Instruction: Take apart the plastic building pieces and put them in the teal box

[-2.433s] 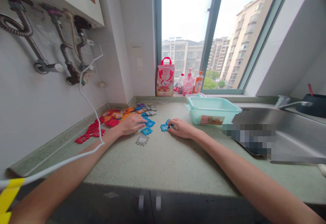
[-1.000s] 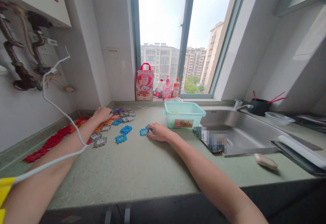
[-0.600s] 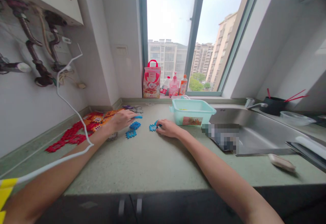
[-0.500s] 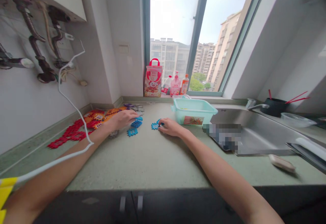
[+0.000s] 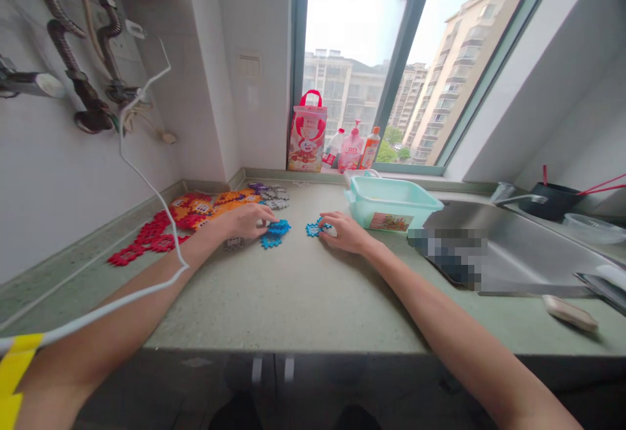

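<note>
My left hand (image 5: 250, 220) is closed, with thumb and forefinger at the edge of a blue toothed plastic tile (image 5: 280, 227) in a small blue group. Another blue tile (image 5: 270, 241) lies flat just in front of it. To the right, my right hand (image 5: 346, 231) has its fingers closed on the edge of a light blue toothed tile (image 5: 312, 229) on the counter; its fingertips partly cover that tile. Beside and behind my left hand spread red tiles (image 5: 151, 231), orange tiles (image 5: 235, 199) and grey tiles (image 5: 278, 198), sorted roughly by colour.
A mint-green plastic tub (image 5: 362, 205) stands right of my right hand, beside the steel sink (image 5: 518, 254). A white cable (image 5: 151, 182) hangs across my left forearm. A red-handled bag (image 5: 307, 139) and bottles (image 5: 351, 151) line the windowsill. A pale object (image 5: 570, 312) lies right on the counter (image 5: 293, 306).
The head view has shifted, so the scene sits further right in the picture. Both hands stay by their blue tiles; the blue tile at my left fingertips now lies flatter.
</note>
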`<state>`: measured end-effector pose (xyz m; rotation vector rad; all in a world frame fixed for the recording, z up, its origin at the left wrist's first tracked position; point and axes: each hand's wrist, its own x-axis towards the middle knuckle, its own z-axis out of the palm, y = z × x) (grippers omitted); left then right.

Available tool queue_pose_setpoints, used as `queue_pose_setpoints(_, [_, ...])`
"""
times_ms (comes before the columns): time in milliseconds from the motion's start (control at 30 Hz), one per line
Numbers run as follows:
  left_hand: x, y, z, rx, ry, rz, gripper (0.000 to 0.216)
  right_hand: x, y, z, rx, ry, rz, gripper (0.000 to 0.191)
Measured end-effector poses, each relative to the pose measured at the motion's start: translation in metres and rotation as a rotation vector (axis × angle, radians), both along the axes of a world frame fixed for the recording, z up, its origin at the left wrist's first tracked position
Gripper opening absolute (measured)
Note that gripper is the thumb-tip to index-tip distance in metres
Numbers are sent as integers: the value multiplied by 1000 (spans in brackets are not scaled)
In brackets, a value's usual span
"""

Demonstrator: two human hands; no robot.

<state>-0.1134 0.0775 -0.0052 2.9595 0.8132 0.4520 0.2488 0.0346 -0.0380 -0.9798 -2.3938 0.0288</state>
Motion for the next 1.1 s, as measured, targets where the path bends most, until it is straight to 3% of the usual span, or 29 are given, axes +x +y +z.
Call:
queue_pose_setpoints(167, [19,-6,-7,16,-11,-16,36,-21,-17,10,43,25,75,28])
queue_pose_setpoints(333, [43,-23,-9,63,16,-100,36,-37,-26,11,-14,-8,82,39])
queue_pose_setpoints(500, [51,-26,-16,89,-35,-173,34,-38,-25,8,-78,-42,44,34])
queue_pose_setpoints(733, [54,-31,-19,16,-138,-136,31,-37,-29,11,-89,-41,35,40])
queue_pose_setpoints(933, [55,-39,-15,-42,-256,-162,47,-40,-32,12,-61,-50,12,29])
queue_pose_setpoints(1000, [51,-37,-12,34,-252,-88,49,-40,-33,13,-58,-54,20,29])
queue_pose_setpoints(1100, [39,-24,-10,198,-189,197,47,-40,-34,14,-59,-50,26,29])
